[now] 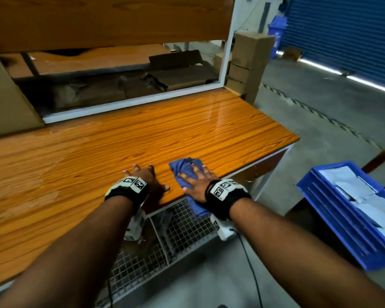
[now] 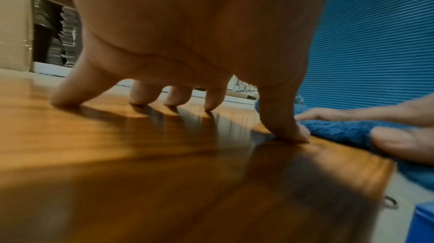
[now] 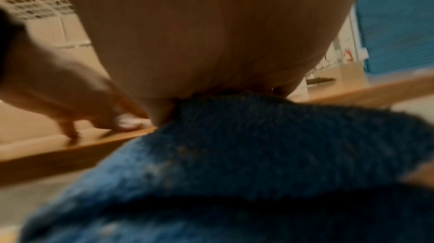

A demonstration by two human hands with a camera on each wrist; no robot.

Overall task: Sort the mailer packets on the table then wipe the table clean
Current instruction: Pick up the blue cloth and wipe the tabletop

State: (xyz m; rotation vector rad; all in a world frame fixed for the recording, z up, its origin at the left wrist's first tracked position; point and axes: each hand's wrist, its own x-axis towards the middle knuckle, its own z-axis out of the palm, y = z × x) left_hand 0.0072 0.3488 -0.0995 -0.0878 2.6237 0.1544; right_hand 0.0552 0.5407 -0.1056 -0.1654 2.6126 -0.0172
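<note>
A blue cloth (image 1: 186, 168) (image 2: 340, 132) (image 3: 246, 163) lies at the near edge of the orange wooden table (image 1: 142, 138) (image 2: 140, 154), part of it hanging over the edge. My right hand (image 1: 198, 181) (image 2: 387, 128) presses flat on it with fingers spread. My left hand (image 1: 146, 176) (image 2: 187, 52) rests beside it on the bare wood, propped on its fingertips (image 2: 138, 98), and holds nothing. White mailer packets (image 1: 360, 192) lie in a blue crate (image 1: 333, 216) off the table to the right.
A white-framed shelf unit (image 1: 226, 52) with flattened cardboard stands behind the table. A large cardboard box (image 1: 7, 96) sits at the back left, stacked boxes (image 1: 249, 63) at the back right. A wire mesh rack (image 1: 165, 247) is under the table edge. A blue roller shutter (image 1: 347, 30) lies beyond.
</note>
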